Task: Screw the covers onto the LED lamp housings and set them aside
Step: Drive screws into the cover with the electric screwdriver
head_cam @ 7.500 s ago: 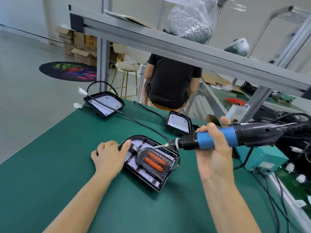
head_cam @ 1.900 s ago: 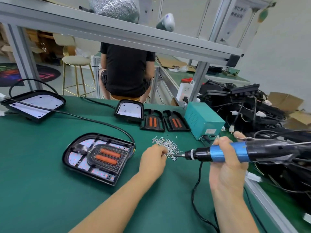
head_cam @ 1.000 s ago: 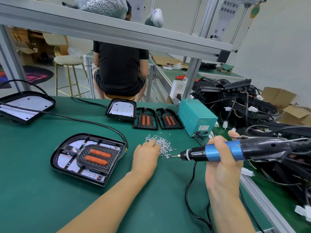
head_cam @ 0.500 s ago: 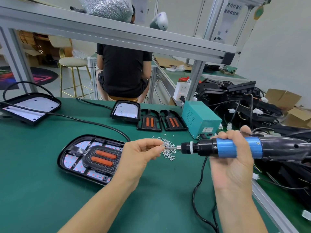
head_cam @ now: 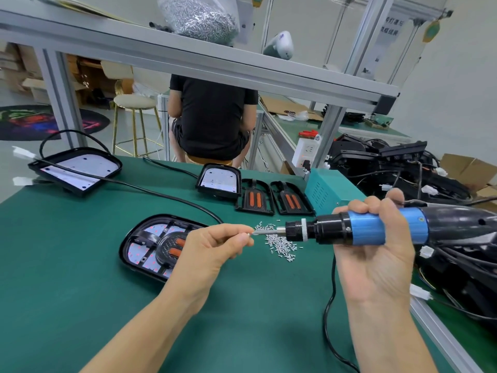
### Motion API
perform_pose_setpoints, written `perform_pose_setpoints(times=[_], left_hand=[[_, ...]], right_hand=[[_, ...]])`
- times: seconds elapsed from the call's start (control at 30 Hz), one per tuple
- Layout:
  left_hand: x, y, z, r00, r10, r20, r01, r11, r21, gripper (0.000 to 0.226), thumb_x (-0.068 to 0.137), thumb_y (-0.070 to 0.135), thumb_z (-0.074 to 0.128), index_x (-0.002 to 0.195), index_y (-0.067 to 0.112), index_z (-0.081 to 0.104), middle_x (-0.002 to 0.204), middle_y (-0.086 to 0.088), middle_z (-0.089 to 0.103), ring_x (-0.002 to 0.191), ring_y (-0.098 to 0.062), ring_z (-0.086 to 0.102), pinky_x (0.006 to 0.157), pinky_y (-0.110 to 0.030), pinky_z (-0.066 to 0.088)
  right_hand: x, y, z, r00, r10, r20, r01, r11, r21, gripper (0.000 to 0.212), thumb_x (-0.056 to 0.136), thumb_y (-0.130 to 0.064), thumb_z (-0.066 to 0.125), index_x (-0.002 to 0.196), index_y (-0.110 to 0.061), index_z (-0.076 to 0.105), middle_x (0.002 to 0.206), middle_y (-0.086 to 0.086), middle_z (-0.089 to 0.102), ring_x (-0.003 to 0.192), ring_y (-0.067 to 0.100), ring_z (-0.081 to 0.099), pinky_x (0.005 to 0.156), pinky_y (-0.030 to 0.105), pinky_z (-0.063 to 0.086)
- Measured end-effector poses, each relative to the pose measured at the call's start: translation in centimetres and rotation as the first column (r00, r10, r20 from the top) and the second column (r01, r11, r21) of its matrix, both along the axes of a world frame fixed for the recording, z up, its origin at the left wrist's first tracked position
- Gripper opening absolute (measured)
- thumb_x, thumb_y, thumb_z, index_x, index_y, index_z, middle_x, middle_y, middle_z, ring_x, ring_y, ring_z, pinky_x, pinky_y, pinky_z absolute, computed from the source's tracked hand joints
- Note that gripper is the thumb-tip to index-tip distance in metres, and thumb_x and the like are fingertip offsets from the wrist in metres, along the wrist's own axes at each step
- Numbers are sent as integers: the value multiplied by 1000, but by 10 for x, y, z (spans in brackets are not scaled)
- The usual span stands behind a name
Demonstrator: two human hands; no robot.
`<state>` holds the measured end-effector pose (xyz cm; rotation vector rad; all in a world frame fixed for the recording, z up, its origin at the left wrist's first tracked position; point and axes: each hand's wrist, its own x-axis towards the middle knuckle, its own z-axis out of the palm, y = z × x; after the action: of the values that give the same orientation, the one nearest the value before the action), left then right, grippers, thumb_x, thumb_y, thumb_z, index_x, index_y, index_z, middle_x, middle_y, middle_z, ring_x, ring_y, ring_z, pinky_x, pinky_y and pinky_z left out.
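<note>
Since a moment ago our left hand (head_cam: 212,254) has lifted off the screw pile (head_cam: 281,242) and now pinches a single screw (head_cam: 249,233) against the bit of the electric screwdriver (head_cam: 376,232), which our right hand (head_cam: 376,254) grips around its blue barrel. The LED lamp housing (head_cam: 150,246), cover fitted, lies on the green mat (head_cam: 67,305) at near left, partly behind our left hand.

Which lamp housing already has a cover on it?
The near lamp housing beside the left hand; the two farther housings show bare white boards.
</note>
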<state>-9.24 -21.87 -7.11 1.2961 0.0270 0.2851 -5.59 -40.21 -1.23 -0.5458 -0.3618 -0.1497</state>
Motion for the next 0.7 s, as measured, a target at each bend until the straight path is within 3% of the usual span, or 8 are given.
perform_pose_setpoints(times=[0.3, 0.53, 0.7], left_hand=[[-6, 8, 2, 1000, -1, 30, 2, 999, -34, 18, 62, 25, 70, 78, 25, 79, 71, -2, 72, 66, -5, 60, 68, -12, 49], [-10, 12, 2, 1000, 20, 22, -19, 999, -30, 15, 64, 21, 70, 76, 24, 79, 71, -3, 72, 66, -5, 63, 69, -11, 49], [-10, 15, 0, 999, 36, 20, -36, 999, -17, 23, 78, 3, 67, 75, 23, 79, 70, -2, 72, 65, -5, 62, 69, -11, 48]], right_hand=[[-3, 12, 3, 1000, 14, 15, -13, 999, -49, 31, 74, -11, 66, 98, -27, 56, 71, -9, 54, 68, 7, 57, 77, 24, 51], [-4, 17, 3, 1000, 24, 14, -23, 998, -52, 34, 72, -10, 69, 99, -26, 56, 72, -9, 55, 68, 8, 58, 76, 24, 51], [-3, 21, 3, 999, 33, -1, -33, 998, -54, 38, 68, -11, 71, 99, -26, 56, 73, -8, 54, 68, 8, 57, 77, 25, 52]])
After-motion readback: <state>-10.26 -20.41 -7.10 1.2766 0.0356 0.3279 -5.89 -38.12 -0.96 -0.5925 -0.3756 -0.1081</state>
